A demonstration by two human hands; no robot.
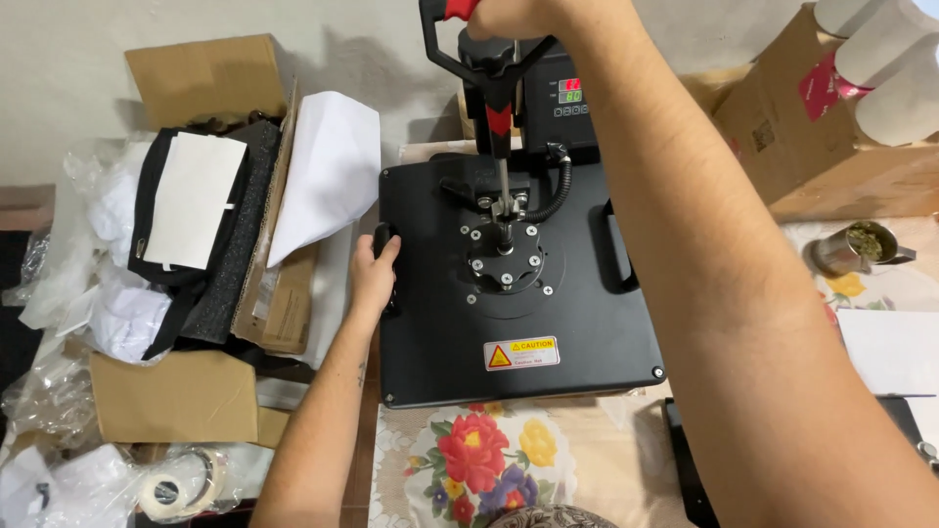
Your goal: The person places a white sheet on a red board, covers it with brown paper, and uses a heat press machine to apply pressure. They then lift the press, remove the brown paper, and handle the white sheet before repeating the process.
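Observation:
A black heat press (548, 323) stands on a table with a flowered cloth (479, 460). Its flat top plate carries a yellow and red warning sticker (522, 353). My right hand (509, 15) is closed around the red and black lever handle (460, 12) at the top edge of the view. My left hand (372, 274) grips the black side handle (381, 242) on the plate's left edge. A control box with a lit red and green display (570, 91) sits behind the lever.
Left of the press lie a cardboard box (279, 284), white paper sheets (328, 166), a black garment (210, 244), plastic bags and a tape roll (176, 489). At the right are a large carton (831, 137), white rolls (890, 59) and a metal cup (856, 244).

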